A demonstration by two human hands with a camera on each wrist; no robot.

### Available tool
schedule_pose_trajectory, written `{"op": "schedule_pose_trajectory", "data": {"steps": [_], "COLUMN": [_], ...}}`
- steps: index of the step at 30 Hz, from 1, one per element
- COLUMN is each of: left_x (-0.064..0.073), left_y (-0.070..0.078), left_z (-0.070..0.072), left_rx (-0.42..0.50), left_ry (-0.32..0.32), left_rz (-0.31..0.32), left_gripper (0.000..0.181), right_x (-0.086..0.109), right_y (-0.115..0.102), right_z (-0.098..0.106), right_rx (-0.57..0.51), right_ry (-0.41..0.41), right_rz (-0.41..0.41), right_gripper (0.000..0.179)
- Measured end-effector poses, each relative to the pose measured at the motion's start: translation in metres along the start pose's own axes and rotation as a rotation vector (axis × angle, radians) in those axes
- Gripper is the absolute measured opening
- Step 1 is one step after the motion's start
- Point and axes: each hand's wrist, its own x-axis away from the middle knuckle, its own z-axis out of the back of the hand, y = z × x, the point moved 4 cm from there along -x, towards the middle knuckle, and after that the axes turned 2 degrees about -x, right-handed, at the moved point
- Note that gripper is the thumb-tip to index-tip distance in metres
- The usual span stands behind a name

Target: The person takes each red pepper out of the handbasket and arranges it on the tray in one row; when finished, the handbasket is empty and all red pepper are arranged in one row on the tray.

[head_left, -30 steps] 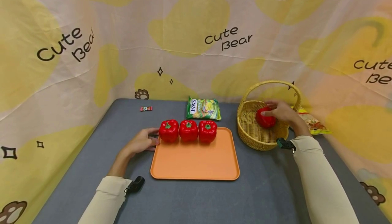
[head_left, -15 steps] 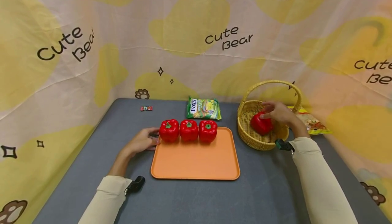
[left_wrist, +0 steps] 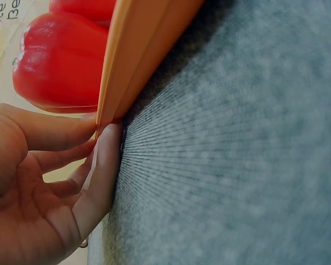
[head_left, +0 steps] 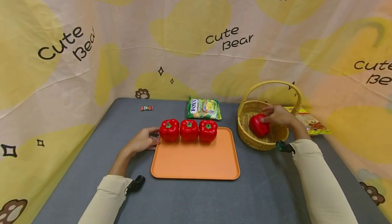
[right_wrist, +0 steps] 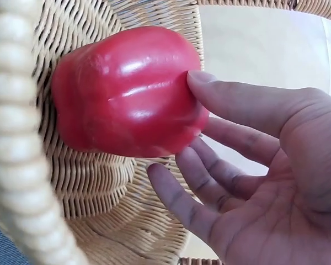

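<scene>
Inside the wicker basket [head_left: 254, 143], a glossy red bell pepper [head_left: 259, 125] lies tilted on its side. My right hand [head_left: 278, 116] pinches one end of it, the thumb on the near side in the right wrist view and some fingers partly hidden behind; the little finger is off it. At the orange tray's [head_left: 196, 164] far left corner, my left hand [head_left: 143, 141] pinches the rim. The left wrist view shows thumb and fingertips meeting at that rim. Three red bell peppers with green stems, left [head_left: 169, 130], middle [head_left: 189, 130] and right [head_left: 208, 131], line the tray's far edge.
Behind the tray lies a green Fox's candy bag [head_left: 203, 108]. A small red wrapped piece [head_left: 147, 108] is at the table's far left. A yellow packet [head_left: 310, 122] lies behind the basket at right. The basket's tall handle [head_left: 272, 82] arches over its opening.
Within the basket, my right hand and its bell pepper have shifted left and slightly down, and the pepper has tipped onto its side. The left hand and tray have stayed put.
</scene>
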Motion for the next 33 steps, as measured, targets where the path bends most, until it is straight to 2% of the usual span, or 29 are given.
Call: {"op": "schedule_pose_trajectory", "data": {"steps": [6,22,28,33], "left_x": [0.000,0.000,0.000,0.001], "left_y": [0.000,-0.001,0.000,0.000], "left_z": [0.000,0.000,0.000,0.000], "left_rx": [0.002,0.001,0.000,-0.004], "left_ry": [-0.003,-0.001,0.000,0.002], "left_rz": [0.001,0.001,0.003,0.002], "left_gripper": [0.058,0.059,0.059,0.060], "right_x": [0.004,0.007,0.008,0.009], "right_y": [0.003,0.007,0.012,0.016], "right_z": [-0.002,-0.007,-0.007,-0.009], "right_rx": [-0.044,-0.102,-0.083,-0.124], "right_ry": [-0.048,-0.085,-0.080,-0.063], "right_rz": [-0.028,-0.036,-0.044,-0.064], "right_gripper": [0.059,0.063,0.060,0.058]}}
